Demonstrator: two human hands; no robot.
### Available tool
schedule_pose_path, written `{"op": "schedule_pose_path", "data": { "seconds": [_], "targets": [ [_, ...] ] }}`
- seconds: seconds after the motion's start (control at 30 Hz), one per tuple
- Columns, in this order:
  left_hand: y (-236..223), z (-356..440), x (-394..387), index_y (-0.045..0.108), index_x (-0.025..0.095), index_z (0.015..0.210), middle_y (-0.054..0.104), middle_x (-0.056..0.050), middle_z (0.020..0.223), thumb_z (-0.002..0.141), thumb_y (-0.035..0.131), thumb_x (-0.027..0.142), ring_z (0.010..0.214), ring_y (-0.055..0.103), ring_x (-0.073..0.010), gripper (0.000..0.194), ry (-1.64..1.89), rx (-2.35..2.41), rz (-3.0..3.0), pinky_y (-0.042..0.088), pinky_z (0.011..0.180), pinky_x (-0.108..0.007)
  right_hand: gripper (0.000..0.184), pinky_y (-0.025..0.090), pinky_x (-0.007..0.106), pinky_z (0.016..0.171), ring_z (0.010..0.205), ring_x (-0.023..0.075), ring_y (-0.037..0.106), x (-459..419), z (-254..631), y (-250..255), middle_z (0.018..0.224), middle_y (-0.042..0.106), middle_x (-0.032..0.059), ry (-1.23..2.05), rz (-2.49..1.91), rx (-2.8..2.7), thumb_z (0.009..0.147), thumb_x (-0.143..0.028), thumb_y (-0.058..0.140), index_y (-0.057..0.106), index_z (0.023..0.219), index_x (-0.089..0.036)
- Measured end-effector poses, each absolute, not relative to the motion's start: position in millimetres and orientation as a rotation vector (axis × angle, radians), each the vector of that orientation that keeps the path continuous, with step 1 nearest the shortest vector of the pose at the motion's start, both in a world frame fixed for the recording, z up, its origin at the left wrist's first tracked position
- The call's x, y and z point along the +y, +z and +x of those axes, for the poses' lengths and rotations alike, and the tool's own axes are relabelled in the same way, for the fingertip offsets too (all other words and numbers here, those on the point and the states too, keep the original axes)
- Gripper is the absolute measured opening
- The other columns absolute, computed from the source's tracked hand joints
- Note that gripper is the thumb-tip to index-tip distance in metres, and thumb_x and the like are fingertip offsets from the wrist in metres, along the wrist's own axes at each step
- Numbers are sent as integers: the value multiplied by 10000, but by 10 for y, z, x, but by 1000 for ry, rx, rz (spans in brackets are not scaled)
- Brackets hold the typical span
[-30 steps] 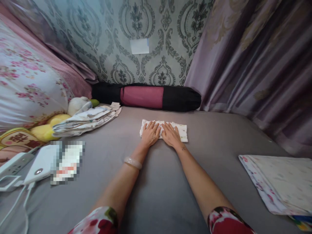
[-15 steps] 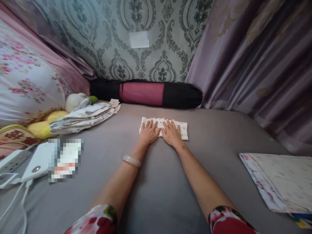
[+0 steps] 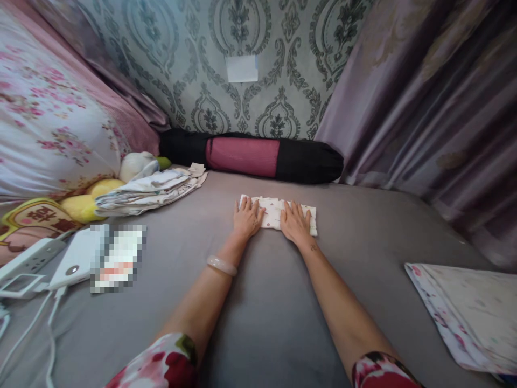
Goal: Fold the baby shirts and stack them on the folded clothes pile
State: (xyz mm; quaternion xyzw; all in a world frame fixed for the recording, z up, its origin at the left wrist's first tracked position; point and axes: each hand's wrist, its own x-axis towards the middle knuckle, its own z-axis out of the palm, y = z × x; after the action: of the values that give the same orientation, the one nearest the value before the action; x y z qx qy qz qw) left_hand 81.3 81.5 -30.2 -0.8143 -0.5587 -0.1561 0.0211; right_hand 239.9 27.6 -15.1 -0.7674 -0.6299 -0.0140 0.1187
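Observation:
A small folded white cloth [image 3: 271,215] with a sparse print lies flat on the grey sheet [image 3: 258,302], in the middle of the head view. On its left end rests my left hand [image 3: 247,218], palm down with the fingers spread. My right hand [image 3: 296,222] lies flat on the right part, fingers also apart. Between the hands a strip of the cloth shows; the parts under my palms are hidden. Neither hand grips anything.
A black and pink roll-shaped bag [image 3: 242,156] lies along the wall. At left are stacked folded cloths [image 3: 151,191], a yellow plush toy [image 3: 81,207], a white power bank [image 3: 78,258] with cables and a power strip [image 3: 34,258]. Folded floral fabric [image 3: 472,312] lies at right.
My hands have moved apart along the cloth, the left toward its left end and the right to the right, baring more of its middle. The camera view has shifted slightly left.

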Motion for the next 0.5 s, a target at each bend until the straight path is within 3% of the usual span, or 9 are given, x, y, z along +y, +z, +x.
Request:
{"op": "schedule_pose_path", "data": {
  "seconds": [0.5],
  "targets": [
    [-261,781,805,463,182,1390,406,-136,1504,984,248,489,1430,287,-272,553,-403,-1762,-2571,253,1137,-487,542,128,550,1146,1439,267,231,289,2411,-154,1564,290,118,79,-2272,-1833,990,-327,211,360,1484,-162]
  ]
}}
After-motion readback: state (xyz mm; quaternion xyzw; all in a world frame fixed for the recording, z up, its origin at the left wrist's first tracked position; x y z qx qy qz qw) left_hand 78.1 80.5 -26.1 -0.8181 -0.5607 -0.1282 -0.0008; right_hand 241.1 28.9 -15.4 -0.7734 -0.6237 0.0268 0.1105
